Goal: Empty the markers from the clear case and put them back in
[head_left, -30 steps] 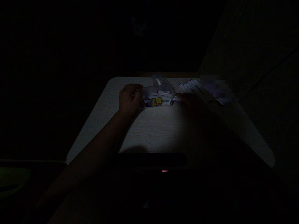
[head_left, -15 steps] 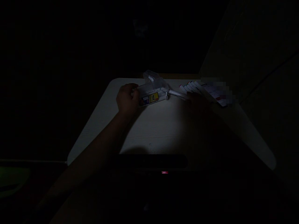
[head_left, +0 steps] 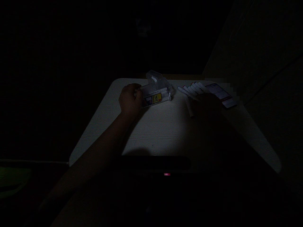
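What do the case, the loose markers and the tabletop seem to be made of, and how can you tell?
Case: probably clear plastic, perhaps glossy; pale sticks show through its wall.
Loose markers: likely smooth white plastic; pale barrels, some coloured ends.
Tabletop: matt wood or laminate; fine grain lines suit both.

Both arms (head_left: 104, 145) outstretched, left fingers (head_left: 134, 85) curled, right fingers (head_left: 200, 100) in shadow.

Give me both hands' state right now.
Left hand: closed, holding the clear case by one end.
Right hand: at the markers, in deep shadow; open or closed cannot be told.
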Demonstrator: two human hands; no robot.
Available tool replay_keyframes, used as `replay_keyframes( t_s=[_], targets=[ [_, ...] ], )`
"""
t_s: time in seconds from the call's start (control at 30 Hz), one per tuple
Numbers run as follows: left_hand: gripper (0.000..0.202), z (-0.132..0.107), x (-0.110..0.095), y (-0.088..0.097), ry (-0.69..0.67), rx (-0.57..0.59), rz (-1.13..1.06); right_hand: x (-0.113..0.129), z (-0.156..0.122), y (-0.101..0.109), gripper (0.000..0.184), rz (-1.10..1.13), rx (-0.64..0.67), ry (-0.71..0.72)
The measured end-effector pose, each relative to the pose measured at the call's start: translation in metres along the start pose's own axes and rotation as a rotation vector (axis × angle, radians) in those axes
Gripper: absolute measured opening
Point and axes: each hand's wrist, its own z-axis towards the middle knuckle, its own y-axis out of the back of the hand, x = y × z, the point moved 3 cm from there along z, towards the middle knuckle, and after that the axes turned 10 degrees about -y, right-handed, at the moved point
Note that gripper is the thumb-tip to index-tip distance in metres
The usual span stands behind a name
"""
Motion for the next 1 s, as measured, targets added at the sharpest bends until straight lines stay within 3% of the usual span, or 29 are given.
replay_keyframes(
  t_s=[0.1, 0.23, 0.33, 0.47, 0.67, 0.83, 1.0],
  targets=[
    [0.028, 0.000, 0.000, 0.000, 0.011, 0.003, 0.002, 0.005, -0.004, 0.003, 0.040, 0.001, 0.038, -0.027],
    [0.027, 0.000, -0.001, 0.000, 0.019, 0.007, 0.002, 0.018, -0.012, 0.006, 0.037, 0.015, 0.096, 0.054],
    [0.029, 0.000, -0.001, 0.001, 0.000, -0.007, -0.004, 0.023, -0.011, 0.002, 0.042, 0.001, 0.023, 0.111],
    [0.028, 0.000, 0.002, 0.000, -0.015, -0.017, -0.021, 0.026, -0.010, -0.017, 0.053, 0.056, -0.100, 0.371],
    [0.025, 0.001, 0.002, 0.000, 0.006, -0.020, -0.006, 0.030, -0.014, -0.046, 0.050, 0.129, -0.153, 0.530],
    [0.026, 0.001, 0.002, -0.001, 0.018, -0.010, -0.006, 0.030, 0.001, -0.056, 0.040, 0.119, -0.134, 0.506],
    [0.026, 0.000, 0.003, -0.002, 0.012, -0.010, -0.006, 0.018, 0.015, -0.057, 0.041, 0.008, -0.107, 0.450]
  ],
)
